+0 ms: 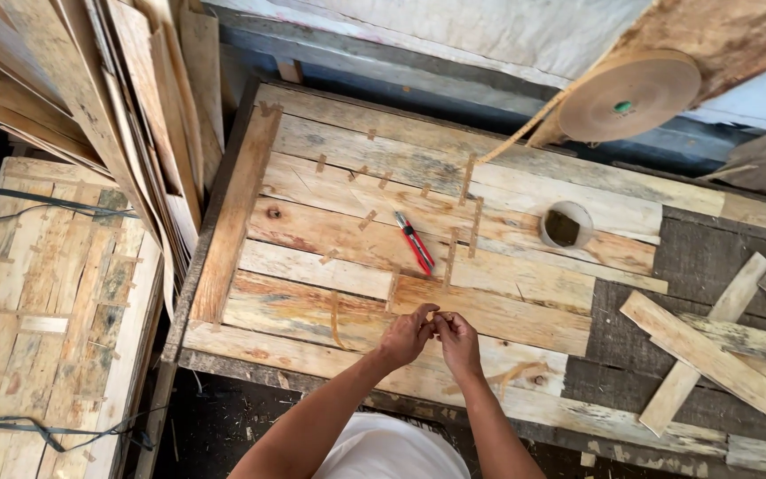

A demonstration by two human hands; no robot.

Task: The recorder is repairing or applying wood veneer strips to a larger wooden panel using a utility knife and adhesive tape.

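My left hand [405, 335] and my right hand [457, 339] meet over the near part of a patchwork veneer sheet [330, 235], pinching a small piece of brown paper tape [436, 316] between the fingertips of both. The sheet is made of pale and reddish wood strips joined by short tape tabs. A red utility knife [415, 242] lies on the sheet just beyond my hands. A large roll of brown tape [629, 93] hangs at the upper right, a strand running down from it toward the sheet.
A small round cup [565, 224] stands on the table right of the knife. Loose wood strips [711, 355] lie crossed at the right. Veneer sheets [135, 106] lean upright at the left, beside a strapped stack of veneer [46, 310].
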